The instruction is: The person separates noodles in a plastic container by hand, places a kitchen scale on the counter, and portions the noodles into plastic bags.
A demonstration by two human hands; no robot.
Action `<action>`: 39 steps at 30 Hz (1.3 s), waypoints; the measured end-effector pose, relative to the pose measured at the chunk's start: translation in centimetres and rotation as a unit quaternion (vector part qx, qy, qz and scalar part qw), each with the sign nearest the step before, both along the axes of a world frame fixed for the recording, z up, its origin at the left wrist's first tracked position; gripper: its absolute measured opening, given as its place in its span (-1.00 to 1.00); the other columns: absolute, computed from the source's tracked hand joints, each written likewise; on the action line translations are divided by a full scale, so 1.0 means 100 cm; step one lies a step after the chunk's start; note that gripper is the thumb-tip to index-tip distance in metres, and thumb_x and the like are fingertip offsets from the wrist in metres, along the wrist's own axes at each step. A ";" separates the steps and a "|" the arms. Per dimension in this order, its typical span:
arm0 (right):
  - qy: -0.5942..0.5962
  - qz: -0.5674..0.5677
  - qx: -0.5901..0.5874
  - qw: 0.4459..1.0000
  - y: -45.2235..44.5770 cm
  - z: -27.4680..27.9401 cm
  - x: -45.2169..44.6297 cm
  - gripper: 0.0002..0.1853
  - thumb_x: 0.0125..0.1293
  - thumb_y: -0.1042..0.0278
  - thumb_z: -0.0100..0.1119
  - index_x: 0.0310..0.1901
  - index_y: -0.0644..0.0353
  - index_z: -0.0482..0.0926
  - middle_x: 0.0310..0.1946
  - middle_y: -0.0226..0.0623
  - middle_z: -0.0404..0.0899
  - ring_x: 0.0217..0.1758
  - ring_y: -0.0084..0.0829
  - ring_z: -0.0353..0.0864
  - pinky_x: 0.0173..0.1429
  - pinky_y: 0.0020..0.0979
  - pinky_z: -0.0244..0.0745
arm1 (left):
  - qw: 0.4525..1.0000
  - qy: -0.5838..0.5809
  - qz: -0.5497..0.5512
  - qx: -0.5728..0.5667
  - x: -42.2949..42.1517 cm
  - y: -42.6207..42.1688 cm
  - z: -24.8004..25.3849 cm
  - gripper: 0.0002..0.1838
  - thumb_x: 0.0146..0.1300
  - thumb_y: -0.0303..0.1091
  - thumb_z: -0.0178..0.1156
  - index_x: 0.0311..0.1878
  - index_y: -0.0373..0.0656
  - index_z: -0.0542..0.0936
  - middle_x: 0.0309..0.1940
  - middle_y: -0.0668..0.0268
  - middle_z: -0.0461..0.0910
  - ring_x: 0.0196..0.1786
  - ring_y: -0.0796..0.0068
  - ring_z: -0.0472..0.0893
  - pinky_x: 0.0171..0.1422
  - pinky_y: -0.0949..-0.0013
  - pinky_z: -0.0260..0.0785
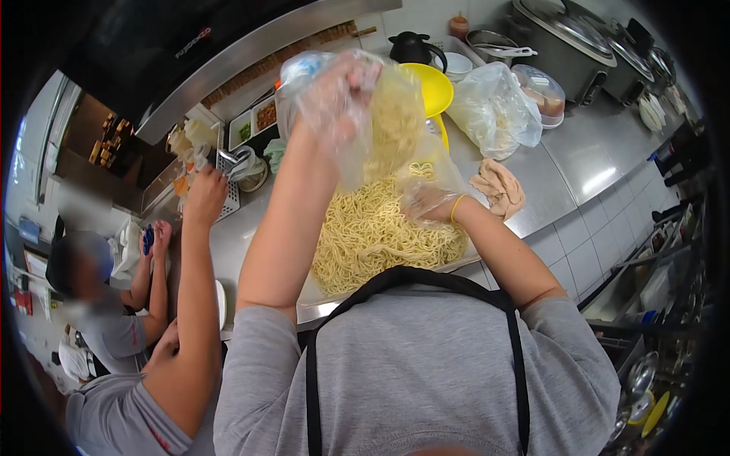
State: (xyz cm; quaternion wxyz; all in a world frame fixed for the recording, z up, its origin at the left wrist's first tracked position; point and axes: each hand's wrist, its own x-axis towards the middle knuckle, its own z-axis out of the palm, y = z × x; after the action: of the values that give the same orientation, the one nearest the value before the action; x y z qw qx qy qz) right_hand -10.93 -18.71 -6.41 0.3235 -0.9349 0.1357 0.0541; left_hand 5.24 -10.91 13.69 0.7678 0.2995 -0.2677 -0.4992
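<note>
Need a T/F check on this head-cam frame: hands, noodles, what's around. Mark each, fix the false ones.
1. The right hand is at the noodles. True.
2. Both hands are bare. False: clear plastic covers the right hand, and the left hand is in clear plastic too.
3. A crumpled cloth lies on the counter, beyond the right hand from the noodles. True.
4. The wristband is blue. False: the band on the right wrist is yellow.
5. Nobody else is in view. False: a co-worker's hand shows off to the left.
</note>
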 end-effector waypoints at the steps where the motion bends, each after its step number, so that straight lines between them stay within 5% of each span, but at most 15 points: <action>1: -0.002 -0.007 0.002 1.000 0.000 0.001 -0.001 -0.39 0.07 -0.15 0.17 -0.03 0.25 0.54 -0.06 0.01 0.55 0.01 -0.09 0.53 0.10 -0.26 0.38 | 1.000 -0.025 0.001 -0.020 0.008 -0.021 0.003 -0.95 0.17 -0.61 0.04 -0.32 -0.27 0.41 -0.58 0.39 0.34 -0.53 0.58 0.37 -0.32 0.57 0.44; 3: 0.021 -0.012 0.032 0.999 0.000 0.006 -0.002 -0.38 0.08 -0.18 0.15 -0.05 0.25 0.57 -0.04 0.01 0.54 0.04 -0.10 0.52 0.11 -0.27 0.37 | 0.998 -0.050 -0.004 -0.037 0.004 -0.049 0.009 -0.91 0.14 -0.59 0.05 -0.42 -0.19 0.38 -0.61 0.38 0.30 -0.54 0.48 0.39 -0.32 0.49 0.45; 5: 0.037 -0.022 0.017 0.999 0.003 0.012 -0.001 -0.37 0.08 -0.20 0.14 -0.05 0.24 0.57 -0.03 0.00 0.54 0.04 -0.11 0.52 0.11 -0.27 0.37 | 0.984 -0.062 0.166 0.002 -0.015 -0.074 0.016 -0.86 0.24 -0.57 0.02 -0.46 -0.25 0.37 -0.62 0.37 0.29 -0.55 0.53 0.39 -0.16 0.42 0.54; 10: 0.069 -0.018 0.006 0.997 0.008 0.038 -0.009 -0.37 0.09 -0.22 0.08 -0.05 0.22 0.58 -0.04 -0.05 0.56 0.03 -0.14 0.54 0.11 -0.26 0.37 | 0.981 -0.004 0.192 0.042 0.006 -0.123 -0.010 -0.84 0.24 -0.57 -0.02 -0.47 -0.21 0.34 -0.63 0.31 0.27 -0.58 0.43 0.37 -0.07 0.31 0.55; 13: 0.045 -0.013 -0.006 0.999 0.007 0.037 -0.009 -0.41 0.11 -0.19 0.05 -0.06 0.20 0.58 -0.07 -0.07 0.58 0.01 -0.14 0.55 0.11 -0.25 0.38 | 0.981 -0.031 0.178 0.072 0.030 -0.131 -0.018 -0.82 0.15 -0.61 0.00 -0.21 -0.13 0.36 -0.44 0.24 0.37 -0.45 0.35 0.44 -0.41 0.27 0.48; 19: 0.028 0.012 -0.021 0.999 0.003 0.027 -0.005 -0.31 0.09 -0.30 0.08 -0.10 0.29 0.60 -0.09 0.02 0.57 0.01 -0.06 0.53 0.13 -0.23 0.37 | 0.992 -0.050 0.115 0.036 0.040 -0.123 -0.026 -0.85 0.11 -0.63 0.02 -0.37 -0.11 0.35 -0.51 0.30 0.36 -0.49 0.40 0.43 -0.46 0.36 0.37; 22: 0.018 0.007 -0.037 0.999 0.004 0.029 -0.006 -0.42 0.12 -0.16 0.01 -0.08 0.23 0.57 -0.09 0.00 0.58 0.02 -0.10 0.55 0.12 -0.22 0.37 | 0.994 -0.039 0.096 0.034 0.046 -0.123 -0.031 -0.89 0.12 -0.60 0.05 -0.35 -0.14 0.38 -0.52 0.30 0.39 -0.50 0.41 0.44 -0.49 0.37 0.32; 26: 0.015 0.018 -0.033 0.999 0.004 0.029 -0.005 -0.41 0.12 -0.17 0.00 -0.09 0.25 0.57 -0.09 0.01 0.58 0.02 -0.09 0.54 0.12 -0.21 0.37 | 0.981 -0.079 0.164 0.061 0.034 -0.115 -0.031 -0.89 0.16 -0.53 0.04 -0.44 -0.21 0.32 -0.61 0.32 0.28 -0.58 0.48 0.33 -0.51 0.46 0.25; 33: 0.016 0.016 -0.035 0.999 0.003 0.026 -0.003 -0.41 0.11 -0.17 0.02 -0.13 0.27 0.59 -0.10 0.01 0.58 0.02 -0.09 0.54 0.12 -0.23 0.37 | 0.964 -0.166 0.184 0.100 0.023 -0.106 -0.028 -0.64 0.10 -0.61 0.16 -0.04 -0.16 0.34 -0.35 0.22 0.47 -0.48 0.41 0.46 -0.45 0.36 0.41; 39: 0.000 0.017 -0.022 1.000 0.000 0.016 -0.001 -0.40 0.09 -0.17 0.06 -0.16 0.31 0.60 -0.10 0.02 0.58 0.03 -0.11 0.53 0.12 -0.24 0.36 | 0.963 -0.222 0.118 0.097 0.025 -0.109 -0.032 -0.62 0.11 -0.64 0.15 0.00 -0.17 0.36 -0.31 0.17 0.48 -0.44 0.38 0.50 -0.38 0.33 0.46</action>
State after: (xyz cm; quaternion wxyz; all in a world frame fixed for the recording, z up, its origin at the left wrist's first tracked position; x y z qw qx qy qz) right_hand -10.98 -18.68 -4.80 0.3020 -0.9440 0.1205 0.0563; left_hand 7.79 -21.81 10.50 0.7101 0.5052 -0.3441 -0.3496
